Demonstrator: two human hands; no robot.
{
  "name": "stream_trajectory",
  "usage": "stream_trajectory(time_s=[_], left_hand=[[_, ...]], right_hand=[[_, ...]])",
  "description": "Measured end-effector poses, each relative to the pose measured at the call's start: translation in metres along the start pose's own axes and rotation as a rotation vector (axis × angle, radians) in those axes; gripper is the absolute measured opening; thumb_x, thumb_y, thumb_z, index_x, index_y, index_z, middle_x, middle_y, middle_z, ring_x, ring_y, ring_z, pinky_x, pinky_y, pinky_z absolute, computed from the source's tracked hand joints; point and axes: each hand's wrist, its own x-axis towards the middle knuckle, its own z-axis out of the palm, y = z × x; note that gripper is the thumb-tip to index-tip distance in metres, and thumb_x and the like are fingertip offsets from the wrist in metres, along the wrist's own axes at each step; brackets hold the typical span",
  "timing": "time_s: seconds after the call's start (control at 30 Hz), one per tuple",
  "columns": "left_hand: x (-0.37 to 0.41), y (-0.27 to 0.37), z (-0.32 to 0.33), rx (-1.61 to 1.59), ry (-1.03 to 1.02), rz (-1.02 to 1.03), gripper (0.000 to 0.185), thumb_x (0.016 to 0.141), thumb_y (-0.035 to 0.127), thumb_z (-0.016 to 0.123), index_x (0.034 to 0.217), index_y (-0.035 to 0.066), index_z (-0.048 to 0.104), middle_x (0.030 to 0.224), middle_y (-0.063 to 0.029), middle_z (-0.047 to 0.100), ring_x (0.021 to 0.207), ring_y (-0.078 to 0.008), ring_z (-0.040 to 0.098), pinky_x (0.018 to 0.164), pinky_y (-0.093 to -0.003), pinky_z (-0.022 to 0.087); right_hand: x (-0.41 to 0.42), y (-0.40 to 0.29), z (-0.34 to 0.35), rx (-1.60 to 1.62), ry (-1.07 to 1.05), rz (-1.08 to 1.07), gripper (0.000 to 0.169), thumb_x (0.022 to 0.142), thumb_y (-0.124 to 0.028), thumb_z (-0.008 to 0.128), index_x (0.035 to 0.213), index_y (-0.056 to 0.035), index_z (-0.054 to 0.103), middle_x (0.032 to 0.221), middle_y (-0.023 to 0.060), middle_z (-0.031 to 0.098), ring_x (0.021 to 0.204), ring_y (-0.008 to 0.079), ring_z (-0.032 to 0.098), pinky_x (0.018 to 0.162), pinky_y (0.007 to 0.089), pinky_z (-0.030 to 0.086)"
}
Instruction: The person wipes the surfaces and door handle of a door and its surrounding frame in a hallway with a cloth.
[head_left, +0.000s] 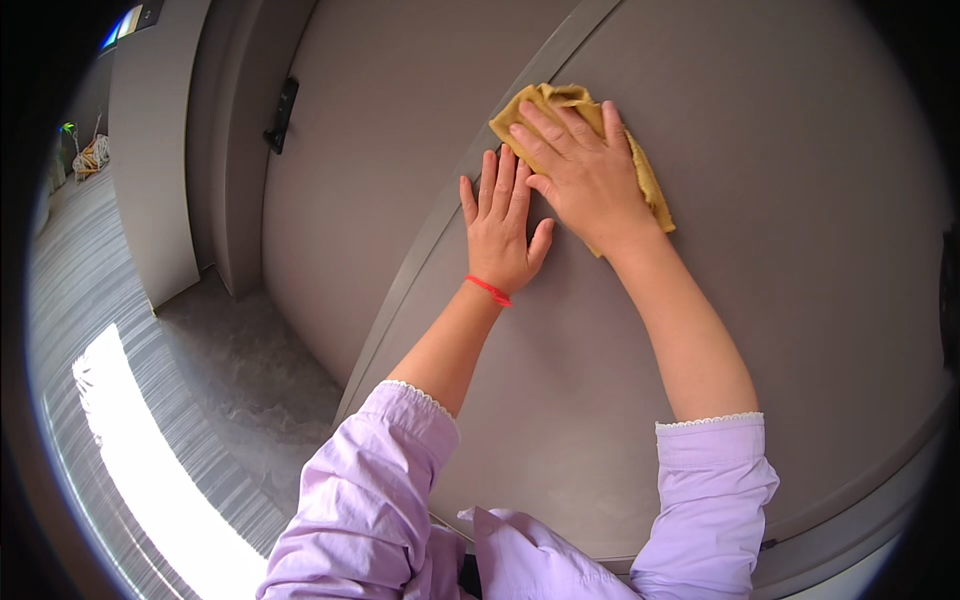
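Observation:
A yellow cloth (652, 184) lies flattened against a grey-brown door panel (787, 247), near the panel's edge strip. My right hand (592, 172) presses on the cloth with its palm down and fingers spread; the cloth shows beyond the fingertips and along the outer side of the hand. Just to the left, my left hand (502, 217) rests flat on the panel beside the edge strip, fingers apart and holding nothing. Its fingertips are close to the cloth's lower left edge. A red string bracelet (489, 291) circles the left wrist.
A second grey-brown panel (360, 150) with a black handle (282, 116) stands to the left. Below it are a dark marbled floor slab (255, 375) and a striped grey floor (142, 300) with a bright sunlit patch. A bundle of whitish cord or sticks (91, 157) lies at far left.

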Motion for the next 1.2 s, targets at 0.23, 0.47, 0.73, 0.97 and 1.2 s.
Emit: stream_trajectory(time_s=[0.23,0.47,0.73,0.97,1.2], left_hand=[[-0.004,0.007,0.001,-0.013,-0.001,-0.001,0.073,0.086,0.026,0.055,0.150,0.004,0.028,0.159,-0.0133,0.022,0.148,-0.0338,0.014,0.116,-0.0552,0.006],[0.000,0.008,0.007,-0.010,0.044,0.023,0.071,0.087,0.027,0.052,0.150,0.004,0.028,0.158,-0.0131,0.023,0.148,-0.0332,0.015,0.116,-0.0546,0.006],[-0.002,-0.001,0.000,0.031,0.029,0.024,0.068,0.090,0.030,0.049,0.150,0.004,0.029,0.158,-0.0132,0.024,0.148,-0.0333,0.015,0.116,-0.0547,0.006],[-0.003,0.005,0.007,0.009,0.036,0.026,0.068,0.091,0.030,0.048,0.150,0.004,0.028,0.158,-0.0128,0.023,0.148,-0.0334,0.015,0.116,-0.0546,0.006],[-0.004,-0.001,-0.004,0.038,0.026,0.026,0.067,0.091,0.029,0.049,0.150,0.005,0.029,0.158,-0.0125,0.023,0.148,-0.0326,0.014,0.116,-0.0545,0.006]], right_hand=[[-0.028,0.083,-0.068,-0.385,0.070,0.337,0.061,0.091,-0.037,0.059,0.146,-0.0231,0.038,0.152,-0.0028,0.036,0.141,0.0212,0.030,0.105,0.0642,0.026],[-0.144,-0.048,-0.054,0.040,-0.374,-0.035,0.088,0.071,-0.043,0.076,0.147,-0.0237,0.037,0.154,-0.0041,0.032,0.142,0.0217,0.027,0.108,0.0642,0.023],[-0.155,0.029,-0.105,-0.348,-0.137,0.521,0.081,0.080,-0.043,0.070,0.149,-0.0253,0.032,0.158,-0.0023,0.024,0.144,0.0259,0.025,0.108,0.0669,0.022],[-0.188,-0.070,-0.065,-0.033,-0.356,0.186,0.083,0.076,-0.045,0.072,0.148,-0.0248,0.035,0.155,-0.0015,0.029,0.143,0.0246,0.026,0.105,0.0646,0.026],[-0.161,0.011,-0.102,-0.253,-0.214,0.397,0.077,0.081,-0.043,0.069,0.148,-0.0245,0.035,0.156,-0.0019,0.029,0.142,0.0241,0.028,0.106,0.0655,0.025]])
